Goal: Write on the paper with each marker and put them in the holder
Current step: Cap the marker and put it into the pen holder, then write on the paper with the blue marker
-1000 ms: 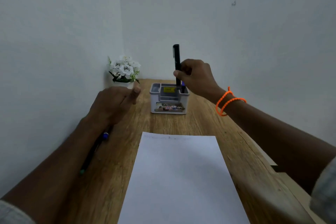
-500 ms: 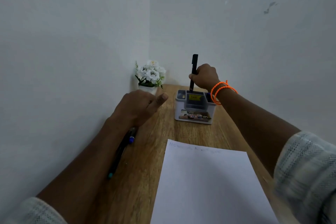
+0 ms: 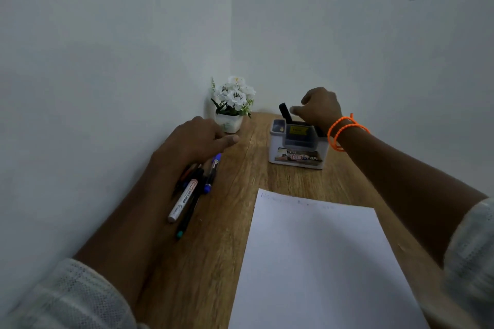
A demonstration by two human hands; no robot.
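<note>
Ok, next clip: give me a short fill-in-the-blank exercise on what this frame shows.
1. The black marker stands in the white plastic holder, just beside the ____ hand.
2. The orange cord bracelets sit on the ____ wrist.
3. The loose markers lie on the wooden table beside the ____ forearm.
4. The pot of white flowers stands in the table's far ____.

Missing words: right; right; left; corner

White flowers in a white pot (image 3: 232,104) stand in the desk (image 3: 213,262) corner.
</note>
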